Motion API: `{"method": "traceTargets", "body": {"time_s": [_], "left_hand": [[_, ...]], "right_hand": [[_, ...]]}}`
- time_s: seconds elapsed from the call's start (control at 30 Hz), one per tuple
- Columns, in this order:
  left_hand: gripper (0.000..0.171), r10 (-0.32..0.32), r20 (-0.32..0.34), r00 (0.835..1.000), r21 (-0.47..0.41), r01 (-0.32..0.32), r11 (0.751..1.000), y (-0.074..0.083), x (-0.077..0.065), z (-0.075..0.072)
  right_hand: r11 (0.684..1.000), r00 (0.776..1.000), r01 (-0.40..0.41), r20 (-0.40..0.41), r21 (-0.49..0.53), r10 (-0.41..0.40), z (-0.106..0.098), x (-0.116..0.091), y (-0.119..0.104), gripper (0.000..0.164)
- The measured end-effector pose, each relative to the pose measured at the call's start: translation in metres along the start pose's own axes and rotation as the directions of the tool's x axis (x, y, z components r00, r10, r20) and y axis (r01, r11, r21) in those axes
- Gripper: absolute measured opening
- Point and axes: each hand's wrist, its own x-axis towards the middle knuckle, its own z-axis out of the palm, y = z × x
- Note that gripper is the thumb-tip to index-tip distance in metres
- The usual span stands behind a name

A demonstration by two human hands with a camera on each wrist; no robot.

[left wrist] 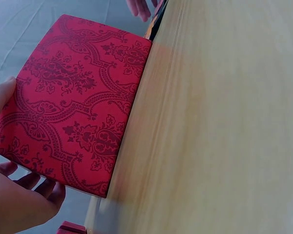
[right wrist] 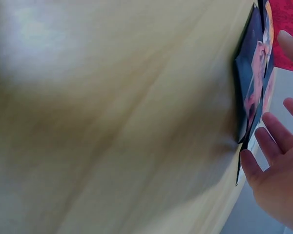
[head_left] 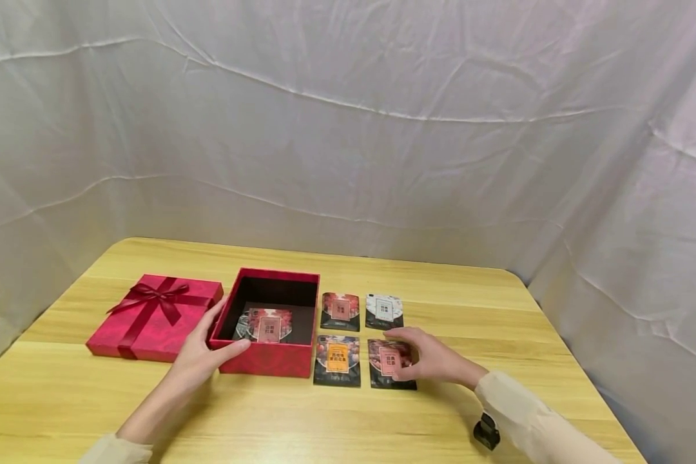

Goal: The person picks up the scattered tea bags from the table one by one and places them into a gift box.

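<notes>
My left hand (head_left: 199, 348) holds the red patterned gift box (head_left: 267, 358) at its near left corner, thumb over the front rim and fingers along the left wall. The box stands uncovered, and a tea packet (head_left: 269, 325) with a pink label lies inside on the dark bottom. My right hand (head_left: 435, 356) hovers at the near right tea packet (head_left: 385, 372), fingers spread around its right side. In the right wrist view the fingertips (right wrist: 247, 158) show apart from the thumb, with no packet between them. Whether any finger touches that packet I cannot tell.
Beside the box lie an orange-labelled packet (head_left: 338, 377), a red packet (head_left: 340, 322) and a white packet (head_left: 384, 320). The red box lid (head_left: 191, 332) with its ribbon bow lies left of the box on the wooden table (head_left: 301, 425). A pale cloth (head_left: 348, 161) hangs behind.
</notes>
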Motion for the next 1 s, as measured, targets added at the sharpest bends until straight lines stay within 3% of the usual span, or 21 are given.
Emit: {"method": "traceTargets", "body": {"time_s": [0.47, 1.0], "left_hand": [[0.090, 0.019, -0.003, 1.000, -0.005, -0.019, 1.000, 0.000, 0.000, 0.001], [0.090, 0.000, -0.002, 1.000, 0.001, 0.000, 1.000, 0.001, 0.000, 0.001]], "right_hand": [[0.999, 0.998, 0.035, 0.057, 0.013, -0.036, 0.005, -0.009, 0.010, 0.094], [1.000, 1.000, 0.010, 0.010, 0.006, -0.010, 0.011, -0.010, 0.012, 0.092]]}}
